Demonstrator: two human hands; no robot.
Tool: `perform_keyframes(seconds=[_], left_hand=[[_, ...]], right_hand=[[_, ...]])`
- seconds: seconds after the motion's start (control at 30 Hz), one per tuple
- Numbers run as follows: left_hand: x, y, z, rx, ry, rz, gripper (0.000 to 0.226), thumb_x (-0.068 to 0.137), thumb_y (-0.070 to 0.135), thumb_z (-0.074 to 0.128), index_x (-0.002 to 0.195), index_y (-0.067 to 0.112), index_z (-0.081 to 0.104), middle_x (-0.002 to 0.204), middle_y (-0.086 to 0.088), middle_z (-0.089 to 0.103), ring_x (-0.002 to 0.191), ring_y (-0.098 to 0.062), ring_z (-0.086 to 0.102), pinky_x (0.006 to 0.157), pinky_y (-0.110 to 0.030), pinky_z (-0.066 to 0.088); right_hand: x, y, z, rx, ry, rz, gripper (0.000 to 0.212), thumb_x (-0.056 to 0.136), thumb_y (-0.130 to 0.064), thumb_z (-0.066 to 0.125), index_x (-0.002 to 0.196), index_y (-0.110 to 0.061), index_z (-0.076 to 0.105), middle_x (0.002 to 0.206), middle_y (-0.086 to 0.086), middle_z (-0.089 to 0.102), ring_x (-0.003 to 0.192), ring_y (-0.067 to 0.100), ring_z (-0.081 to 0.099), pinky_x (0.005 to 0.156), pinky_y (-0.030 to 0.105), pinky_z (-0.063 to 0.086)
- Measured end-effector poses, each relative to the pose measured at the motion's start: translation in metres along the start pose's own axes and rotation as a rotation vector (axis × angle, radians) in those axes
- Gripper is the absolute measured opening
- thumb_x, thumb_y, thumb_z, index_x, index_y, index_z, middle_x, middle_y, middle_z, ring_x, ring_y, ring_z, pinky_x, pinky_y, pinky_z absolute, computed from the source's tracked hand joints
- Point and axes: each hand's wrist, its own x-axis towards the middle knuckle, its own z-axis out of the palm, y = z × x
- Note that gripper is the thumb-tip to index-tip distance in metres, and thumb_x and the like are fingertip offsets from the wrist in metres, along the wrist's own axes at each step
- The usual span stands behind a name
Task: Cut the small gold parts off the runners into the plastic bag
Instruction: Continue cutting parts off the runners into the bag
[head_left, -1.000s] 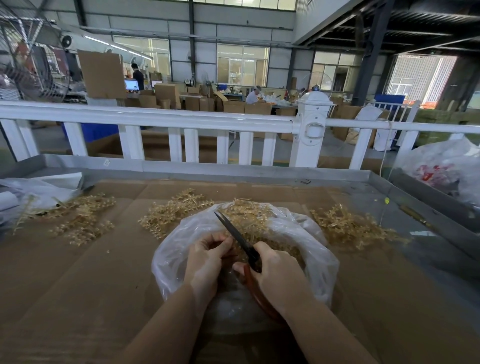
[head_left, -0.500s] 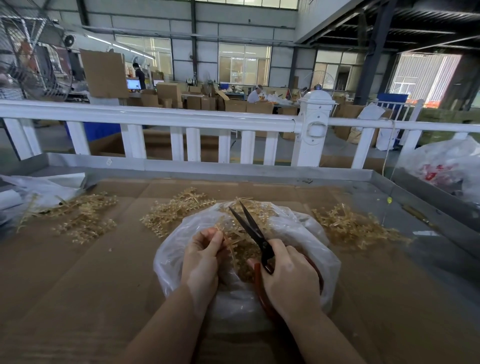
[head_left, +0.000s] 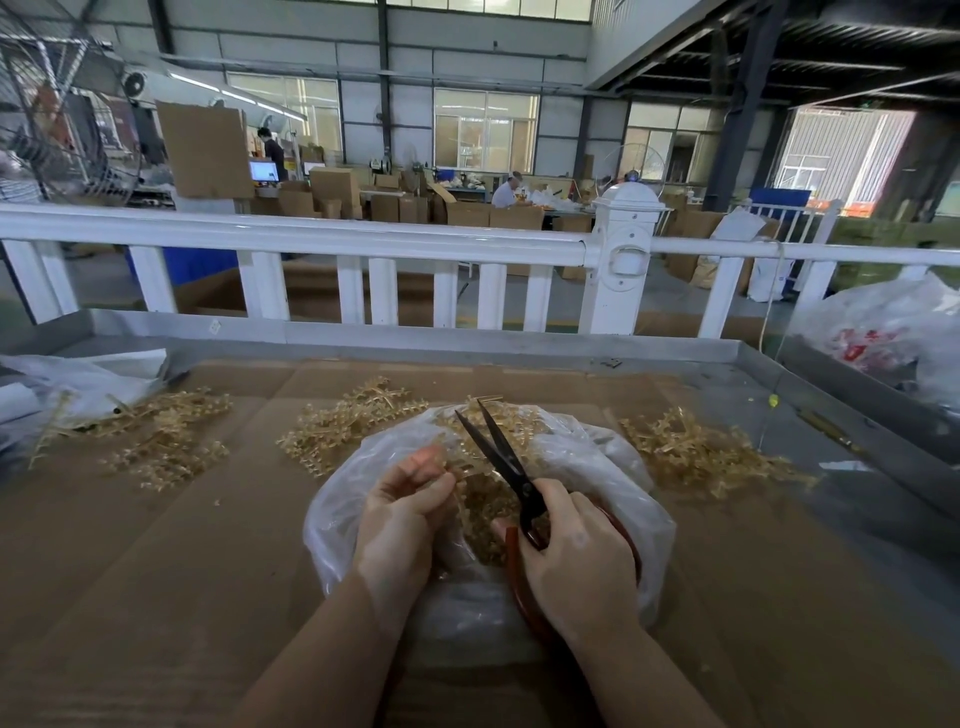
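Over plastic bag (head_left: 639, 499), hands, right gripping scissors (head_left: 506, 462), left pinching runner (head_left: 457, 475)

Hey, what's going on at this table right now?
A person is snipping small gold parts off runners over a plastic bag. The left hand pinches a runner above the bag's mouth; the right hand grips red-handled scissors, blades slightly open. Cut parts lie inside the bag. Piles of runners lie on the cardboard around it.

Cardboard-covered table (head_left: 156, 571) carries a plastic bag (head_left: 644, 519), three heaps of gold runners (head_left: 171, 436), and loose plastic (head_left: 78, 379) far left.
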Motion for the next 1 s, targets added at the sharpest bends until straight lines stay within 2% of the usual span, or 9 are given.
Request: perform_keyframes(seconds=[0.13,0.27,0.37,0.43,0.5,0.57,0.77,0.9,1.0], left_hand=[[0.006,0.005,0.004,-0.128,0.011,-0.04,0.034,0.086,-0.019,0.048,0.1,0.008,0.062,0.088,-0.008,0.058,0.081,-0.018,0.061,0.063,-0.02,0.058],[0.01,0.013,0.012,-0.19,0.016,-0.112,0.036,0.09,-0.017,0.044,0.116,0.003,0.059,0.094,-0.01,0.065,0.083,-0.017,0.065,0.06,-0.02,0.058],[0.01,0.018,0.015,-0.217,-0.014,-0.169,0.036,0.094,-0.013,0.04,0.123,0.0,0.056,0.097,-0.012,0.067,0.085,-0.02,0.066,0.073,-0.027,0.057],[0.01,0.021,0.016,-0.206,-0.025,-0.183,0.038,0.095,-0.011,0.038,0.128,0.0,0.054,0.099,-0.012,0.065,0.084,-0.018,0.065,0.063,-0.023,0.059],[0.009,0.022,0.017,-0.183,-0.02,-0.191,0.039,0.095,-0.011,0.039,0.13,0.0,0.052,0.092,-0.01,0.064,0.069,-0.013,0.068,0.05,-0.017,0.055],[0.009,0.022,0.015,-0.198,-0.031,-0.206,0.038,0.095,-0.012,0.038,0.127,0.002,0.053,0.091,-0.011,0.064,0.061,-0.012,0.07,0.049,-0.017,0.054],[0.011,0.02,0.011,-0.214,-0.011,-0.203,0.028,0.093,-0.009,0.045,0.109,0.007,0.061,0.098,-0.011,0.067,0.072,-0.013,0.071,0.063,-0.02,0.057],[0.011,0.019,0.011,-0.255,-0.008,-0.191,0.024,0.093,-0.007,0.045,0.108,0.007,0.059,0.077,-0.01,0.069,0.053,-0.01,0.066,0.046,-0.015,0.052],[0.011,0.019,0.01,-0.214,-0.016,-0.199,0.019,0.095,-0.005,0.046,0.1,0.005,0.061,0.085,-0.011,0.068,0.066,-0.012,0.069,0.063,-0.02,0.057]], right_hand=[[0.001,0.001,-0.001,0.041,0.004,-0.029,0.041,0.074,-0.039,0.079,0.104,-0.013,0.068,0.082,-0.002,0.068,0.074,0.015,0.065,0.066,0.021,0.049],[0.003,0.0,-0.001,0.085,-0.032,-0.115,0.042,0.074,-0.04,0.079,0.106,-0.015,0.067,0.084,-0.004,0.068,0.078,0.015,0.065,0.068,0.024,0.053],[0.004,-0.001,-0.002,0.107,-0.092,-0.17,0.043,0.075,-0.043,0.078,0.106,-0.016,0.066,0.087,-0.003,0.068,0.08,0.015,0.066,0.068,0.026,0.056],[0.004,-0.001,-0.002,0.119,-0.104,-0.176,0.043,0.076,-0.045,0.076,0.107,-0.016,0.066,0.088,-0.002,0.068,0.08,0.016,0.066,0.068,0.028,0.056],[0.004,-0.001,-0.002,0.127,-0.104,-0.174,0.042,0.077,-0.046,0.074,0.107,-0.016,0.066,0.089,-0.002,0.068,0.081,0.016,0.066,0.069,0.03,0.057],[0.004,-0.002,-0.002,0.126,-0.102,-0.175,0.043,0.077,-0.047,0.073,0.107,-0.017,0.066,0.089,-0.002,0.069,0.081,0.015,0.066,0.069,0.028,0.056],[0.004,-0.001,-0.002,0.132,-0.096,-0.135,0.04,0.079,-0.048,0.071,0.106,-0.02,0.065,0.087,-0.006,0.067,0.081,0.012,0.064,0.069,0.026,0.054],[0.004,0.0,-0.001,0.109,-0.086,-0.12,0.039,0.078,-0.047,0.072,0.106,-0.02,0.066,0.085,-0.007,0.066,0.079,0.011,0.063,0.068,0.021,0.051],[0.004,-0.001,-0.002,0.097,-0.096,-0.111,0.039,0.079,-0.048,0.071,0.106,-0.021,0.065,0.083,-0.007,0.065,0.077,0.011,0.062,0.067,0.021,0.05]])
